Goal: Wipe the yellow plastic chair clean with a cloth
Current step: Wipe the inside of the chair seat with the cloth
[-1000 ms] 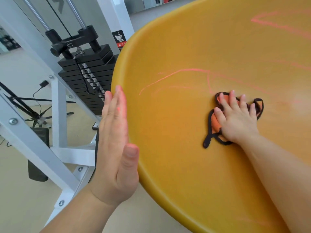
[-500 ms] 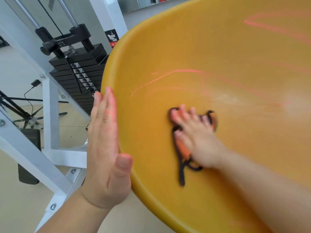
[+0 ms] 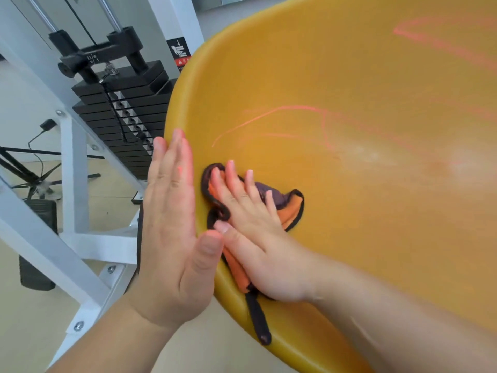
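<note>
The yellow plastic chair (image 3: 349,211) fills the right of the view, its curved shell marked with pink lines (image 3: 269,114) and a pale smear. An orange cloth (image 3: 290,208) with dark trim and a dark loop lies against the shell near its left rim. My right hand (image 3: 258,232) presses flat on the cloth, fingers spread. My left hand (image 3: 174,224) rests flat and upright against the outside of the chair's left rim, thumb on the edge, holding nothing.
A white-framed weight machine (image 3: 72,162) with a black weight stack (image 3: 126,117) stands close on the left of the chair. Black cables and a dark block (image 3: 37,265) lie on the pale floor below it.
My right hand has slid the cloth leftward and downward across the shell, from the middle to beside the left rim. My left hand has stayed on the rim.
</note>
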Demonstrator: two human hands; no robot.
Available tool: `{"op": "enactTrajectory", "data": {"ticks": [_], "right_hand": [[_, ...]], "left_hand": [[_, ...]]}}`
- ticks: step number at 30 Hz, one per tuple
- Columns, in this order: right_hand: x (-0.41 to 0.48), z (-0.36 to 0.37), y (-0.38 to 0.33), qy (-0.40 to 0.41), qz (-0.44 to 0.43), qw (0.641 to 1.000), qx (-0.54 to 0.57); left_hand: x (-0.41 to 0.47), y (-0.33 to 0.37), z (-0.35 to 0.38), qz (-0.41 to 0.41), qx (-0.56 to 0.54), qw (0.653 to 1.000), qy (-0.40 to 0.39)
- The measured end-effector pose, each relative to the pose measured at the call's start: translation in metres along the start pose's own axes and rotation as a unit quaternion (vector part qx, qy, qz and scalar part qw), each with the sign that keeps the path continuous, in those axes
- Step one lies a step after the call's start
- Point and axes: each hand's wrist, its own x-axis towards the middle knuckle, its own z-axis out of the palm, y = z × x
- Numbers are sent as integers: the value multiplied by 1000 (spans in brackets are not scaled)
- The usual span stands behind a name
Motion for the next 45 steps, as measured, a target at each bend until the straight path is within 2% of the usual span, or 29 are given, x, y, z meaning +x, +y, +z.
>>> {"op": "enactTrajectory", "data": {"ticks": [3, 5, 7, 9, 11, 13, 16, 19, 21, 22, 24, 26, 28, 29, 31, 33, 36, 37, 39, 42, 45], "right_hand": [[-10, -11, 45, 1, 12, 994, -105], [-16, -31, 96, 18, 103, 970, -218], [-31, -65, 142, 39, 233, 924, -302], [-47, -93, 166, 46, 324, 890, -316], [-49, -95, 162, 44, 365, 885, -285], [-39, -71, 128, 15, 342, 908, -241], [-32, -21, 53, -41, 208, 965, -153], [-53, -2, 7, -79, 91, 991, -60], [-70, -10, 15, -111, 61, 990, -56], [-78, -16, 29, -122, 66, 986, -90], [-93, -35, 67, -132, 123, 965, -189], [-105, -57, 99, -123, 222, 934, -253], [-109, -64, 107, -109, 286, 915, -264], [-107, -59, 99, -106, 290, 917, -252], [-104, -36, 64, -127, 238, 941, -205], [-111, -16, 14, -141, 133, 972, -132], [-130, -13, -18, -173, 30, 981, -84], [-133, -17, -11, -177, 35, 979, -90], [-135, -28, 24, -163, 103, 972, -137], [-137, -61, 104, -98, 236, 921, -295], [-132, -113, 148, -47, 354, 898, -258]], "left_hand": [[1, 3, 0, -5, -1, 1000, 1], [2, 4, 0, -3, 1, 1000, 6], [3, 5, 1, 3, 7, 1000, 5], [1, 5, 1, 4, 18, 1000, -2], [0, 4, 0, 2, 28, 1000, -9], [-1, 5, -2, -1, 33, 999, -12], [-1, 8, -3, -10, 30, 999, -6], [0, 16, 0, -45, 29, 998, 11], [-1, 21, 4, -62, 65, 996, 26], [-1, 23, 5, -64, 90, 993, 31], [-2, 25, 6, -64, 127, 989, 34], [-4, 25, 6, -61, 140, 988, 27], [-8, 26, 6, -58, 146, 988, 14], [-10, 26, 6, -57, 147, 988, 8], [-13, 28, 7, -56, 144, 988, 5], [-13, 30, 8, -53, 150, 987, 13], [-12, 31, 11, -38, 167, 985, 22], [-12, 31, 11, -36, 168, 985, 24], [-12, 31, 11, -36, 162, 986, 28], [-12, 28, 10, -31, 155, 987, 26], [-13, 27, 8, -25, 151, 988, 16]]}}
